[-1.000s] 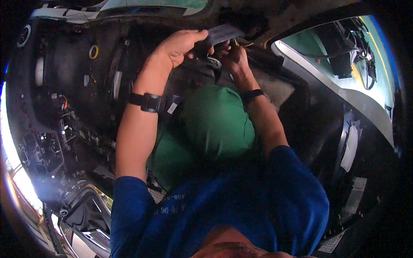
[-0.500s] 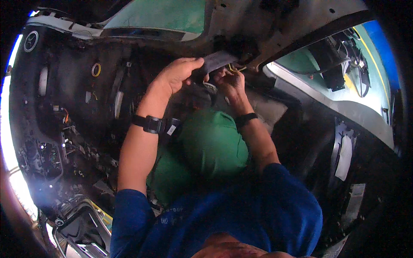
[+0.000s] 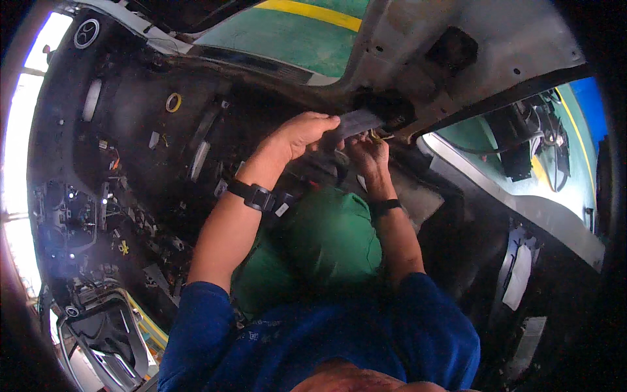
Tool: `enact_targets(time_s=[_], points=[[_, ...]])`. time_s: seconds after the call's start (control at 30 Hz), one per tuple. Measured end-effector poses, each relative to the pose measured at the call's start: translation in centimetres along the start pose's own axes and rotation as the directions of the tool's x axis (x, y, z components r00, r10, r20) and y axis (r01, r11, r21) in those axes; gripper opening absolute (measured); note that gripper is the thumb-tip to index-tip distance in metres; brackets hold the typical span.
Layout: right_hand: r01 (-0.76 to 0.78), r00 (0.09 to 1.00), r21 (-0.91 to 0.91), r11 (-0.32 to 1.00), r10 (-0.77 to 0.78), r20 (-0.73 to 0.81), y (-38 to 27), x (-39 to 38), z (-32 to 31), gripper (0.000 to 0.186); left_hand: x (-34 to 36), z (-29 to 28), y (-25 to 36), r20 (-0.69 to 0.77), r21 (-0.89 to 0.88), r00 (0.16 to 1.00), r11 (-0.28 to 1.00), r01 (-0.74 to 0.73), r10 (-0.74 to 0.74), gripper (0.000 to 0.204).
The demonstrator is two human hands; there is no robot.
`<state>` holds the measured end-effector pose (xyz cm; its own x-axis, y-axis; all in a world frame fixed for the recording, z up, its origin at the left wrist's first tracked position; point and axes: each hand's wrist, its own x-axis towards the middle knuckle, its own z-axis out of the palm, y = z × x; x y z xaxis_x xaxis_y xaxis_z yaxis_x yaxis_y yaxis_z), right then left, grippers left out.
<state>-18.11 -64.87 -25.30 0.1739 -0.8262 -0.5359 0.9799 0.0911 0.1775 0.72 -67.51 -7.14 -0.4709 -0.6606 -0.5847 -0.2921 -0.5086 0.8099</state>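
Observation:
My left hand (image 3: 299, 135) pinches the near left end of a flat, dark grey strip (image 3: 358, 122), thumb on top. The strip slants up to the right, by a dark opening (image 3: 392, 108) in the bare metal pillar of a car body. My right hand (image 3: 369, 155) is raised under the strip's right part, fingers bent and closed. A thin yellowish piece (image 3: 377, 136) shows at its fingertips, too small to name. What else the right fingers hold is hidden by the strip and shadow. Dark bands circle both wrists.
I sit inside a stripped car interior, green-clad knees (image 3: 326, 228) below my arms. To the left are exposed wiring and brackets (image 3: 78, 209) and a yellow tape roll (image 3: 173, 102). The metal door sill (image 3: 522, 202) runs along the right. A white strip (image 3: 518, 277) lies beside it.
The whole view has shifted, so hands and car body appear lower and further right. Both hands stay at the grey strip, with little change in their grip.

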Motion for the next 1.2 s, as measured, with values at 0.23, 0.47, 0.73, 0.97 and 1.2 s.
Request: enact_targets(time_s=[0.23,0.47,0.73,0.97,1.2], points=[[-0.148,0.979,0.049,0.988,0.139,0.148,0.3,-1.4,0.5,0.018,0.0,0.0,0.0,-0.003,0.003,1.0,1.0,0.019,-0.019,0.031],[-0.16,0.981,0.019,0.987,0.157,0.112,-0.1,0.0,-0.4,0.02,-0.1,0.1,0.0,-0.021,-0.016,0.999,0.999,0.041,-0.041,0.03],[-0.072,0.997,-0.085,0.994,0.068,-0.045,0.1,-1.1,0.3,0.017,0.3,0.4,-0.5,0.061,-0.089,0.998,0.996,-0.022,0.028,0.029],[-0.225,0.97,-0.111,0.968,0.233,0.064,0.0,-1.6,0.6,0.017,1.5,0.4,-1.5,-0.094,0.024,0.995,0.999,0.022,-0.019,0.031],[0.341,0.937,-0.848,0.405,-0.076,0.34,-2.3,1.8,-3.0,0.021,1.7,1.2,-1.0,-0.189,0.046,0.982,0.999,0.011,-0.002,0.032]])
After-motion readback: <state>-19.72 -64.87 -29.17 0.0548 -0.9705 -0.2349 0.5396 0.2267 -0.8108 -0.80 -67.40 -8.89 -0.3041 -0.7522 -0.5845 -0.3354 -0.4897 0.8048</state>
